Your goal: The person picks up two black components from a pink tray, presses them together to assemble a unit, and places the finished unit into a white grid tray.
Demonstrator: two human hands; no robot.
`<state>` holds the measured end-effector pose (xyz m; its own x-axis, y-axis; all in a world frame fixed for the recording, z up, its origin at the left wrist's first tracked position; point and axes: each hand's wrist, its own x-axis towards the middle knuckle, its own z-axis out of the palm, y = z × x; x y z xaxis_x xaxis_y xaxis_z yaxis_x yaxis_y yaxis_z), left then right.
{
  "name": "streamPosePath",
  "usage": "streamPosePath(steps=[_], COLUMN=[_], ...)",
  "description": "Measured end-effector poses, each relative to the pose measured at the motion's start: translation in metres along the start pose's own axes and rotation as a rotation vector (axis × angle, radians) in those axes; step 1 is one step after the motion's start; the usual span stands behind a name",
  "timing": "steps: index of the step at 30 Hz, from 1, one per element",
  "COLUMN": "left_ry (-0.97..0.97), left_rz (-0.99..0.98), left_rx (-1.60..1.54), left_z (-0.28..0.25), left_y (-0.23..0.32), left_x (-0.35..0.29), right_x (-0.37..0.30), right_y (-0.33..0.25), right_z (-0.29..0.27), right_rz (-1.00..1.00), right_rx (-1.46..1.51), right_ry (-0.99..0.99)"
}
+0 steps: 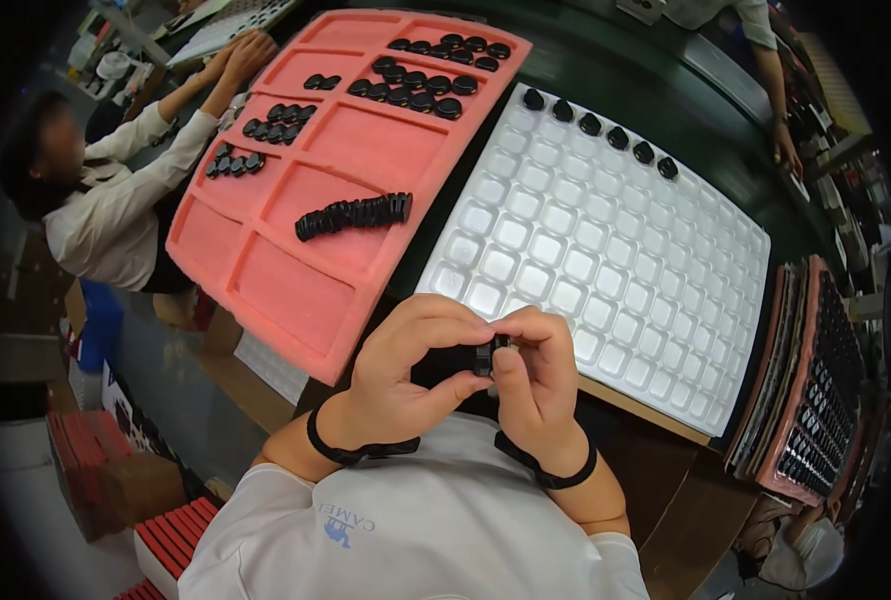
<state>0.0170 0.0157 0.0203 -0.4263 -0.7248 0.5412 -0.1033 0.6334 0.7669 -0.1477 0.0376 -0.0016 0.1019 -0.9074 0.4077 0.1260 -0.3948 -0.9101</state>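
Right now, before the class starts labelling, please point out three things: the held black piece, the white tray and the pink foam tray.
Held black piece (pixel 483 359): head view, on its visible dark side.
White tray (pixel 617 251): head view, in an unfilled pocket.
Pink foam tray (pixel 373 145): head view, on an unfilled compartment's floor.

A small, glossy black piece (pixel 483 360) is pinched between the fingers of the left hand (pixel 397 368) and right hand (pixel 537 375), which partly cover it. It shows a short, upright dark side with a stepped edge, and its full outline cannot be made out. In the view it sits just on the wearer's side of the white tray's (pixel 617 358) near edge, held up in the grasp.
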Motion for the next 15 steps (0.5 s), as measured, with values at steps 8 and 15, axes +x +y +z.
streamPosePath(steps=[8, 15], left_ry=[0.064, 0.095], left_rz=[-0.312, -0.195], left_rx=[-0.766, -0.472], left_z=[0.007, 0.009], left_y=[-0.01, -0.013], left_x=[-0.003, -0.007], right_x=[0.005, 0.004], right_y=[0.005, 0.005], right_z=[-0.013, -0.016], right_rz=[0.422, 0.09], right_rx=[0.953, 0.419], right_ry=[0.005, 0.043])
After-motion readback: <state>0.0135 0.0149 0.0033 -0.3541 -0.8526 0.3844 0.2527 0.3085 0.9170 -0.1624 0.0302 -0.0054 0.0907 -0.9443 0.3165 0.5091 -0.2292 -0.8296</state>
